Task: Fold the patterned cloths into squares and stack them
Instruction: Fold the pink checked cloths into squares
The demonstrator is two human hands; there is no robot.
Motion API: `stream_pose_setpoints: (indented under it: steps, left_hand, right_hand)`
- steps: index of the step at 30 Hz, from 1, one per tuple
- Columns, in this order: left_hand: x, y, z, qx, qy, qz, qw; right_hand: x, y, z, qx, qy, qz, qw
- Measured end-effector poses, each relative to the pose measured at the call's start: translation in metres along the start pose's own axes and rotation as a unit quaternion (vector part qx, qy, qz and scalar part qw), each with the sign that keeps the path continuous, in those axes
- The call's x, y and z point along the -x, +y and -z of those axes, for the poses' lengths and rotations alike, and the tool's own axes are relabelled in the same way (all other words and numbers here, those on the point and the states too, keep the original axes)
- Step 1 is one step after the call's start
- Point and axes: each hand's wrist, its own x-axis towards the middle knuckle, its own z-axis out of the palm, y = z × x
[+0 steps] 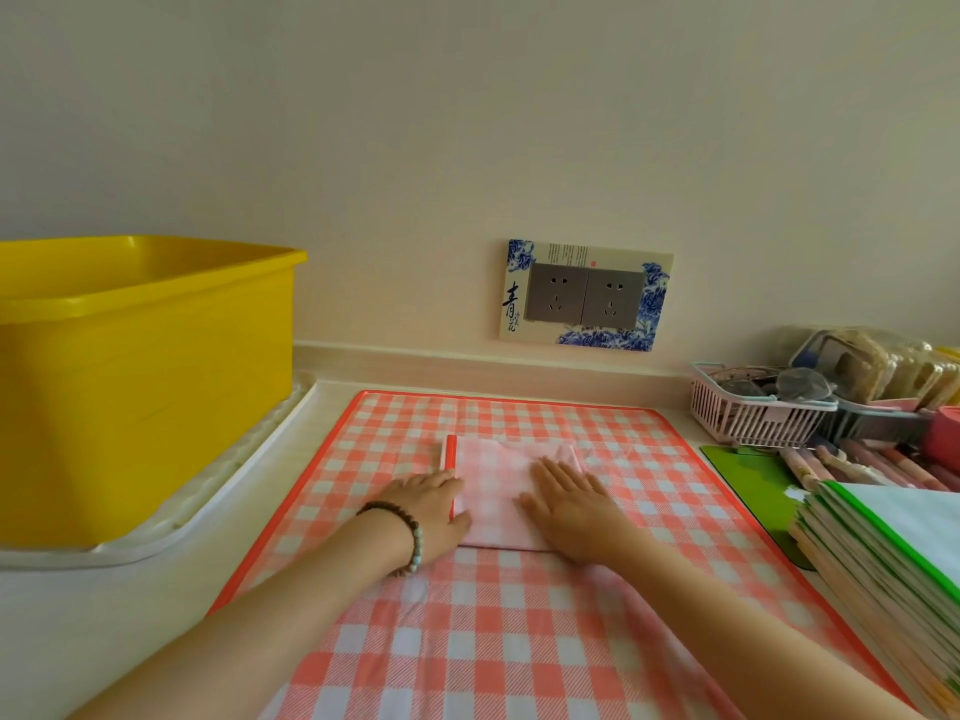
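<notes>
A pale pink checked cloth (493, 485), folded into a small rectangle with a red hem on its left side, lies in the middle of a larger red-and-white checked cloth (519, 641) spread flat on the counter. My left hand (434, 506), with a bead bracelet on the wrist, lies flat on the folded cloth's left edge. Over the right half, my right hand (569, 506) presses down with its fingers straight. A stack of folded cloths with green edges (893, 553) sits at the right.
A big yellow tub (140, 376) stands on a white tray (218, 491) at the left. At the back right are a pink basket (753, 407) of small items and packets. A green mat (748, 470) lies beside the spread cloth. A double socket (587, 296) is on the wall.
</notes>
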Motion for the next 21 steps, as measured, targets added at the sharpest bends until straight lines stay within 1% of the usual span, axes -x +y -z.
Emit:
stream_pose_setpoints:
  steps: [2, 5, 7, 9, 12, 14, 17, 19, 21]
  left_hand:
    - [-0.003, 0.005, 0.007, -0.008, 0.016, 0.009, 1.000]
    - [-0.017, 0.012, 0.018, -0.015, 0.090, 0.011, 0.996]
    - [-0.033, 0.013, 0.018, 0.013, 0.132, 0.007, 0.991]
    - [-0.048, 0.011, 0.011, 0.045, 0.143, 0.004, 0.989]
    - [-0.061, 0.009, 0.000, 0.063, 0.096, 0.012, 0.993]
    - [-0.064, 0.006, -0.005, 0.074, 0.065, 0.013, 0.995]
    - [-0.066, 0.005, -0.009, 0.077, 0.054, 0.017, 0.995]
    - [-0.066, 0.005, -0.008, 0.071, 0.050, 0.019, 0.996]
    - [-0.065, 0.006, -0.007, 0.064, 0.048, 0.021, 0.997]
  right_hand:
    - [0.004, 0.013, 0.002, 0.005, 0.000, -0.019, 1.000]
    - [0.006, 0.016, 0.001, 0.001, -0.003, -0.019, 1.000]
    - [0.005, 0.015, 0.001, -0.003, -0.001, -0.017, 1.000]
    - [0.006, 0.014, 0.001, -0.005, -0.003, -0.016, 1.000]
    - [0.005, 0.016, 0.000, -0.009, -0.005, -0.016, 1.000]
    - [0.003, 0.017, 0.001, -0.012, -0.021, -0.022, 0.999]
    - [-0.007, 0.013, 0.008, -0.001, -0.041, -0.031, 0.999]
    - [-0.019, 0.005, 0.015, -0.006, -0.020, -0.012, 1.000]
    - [-0.034, -0.006, 0.019, -0.022, 0.020, 0.011, 1.000]
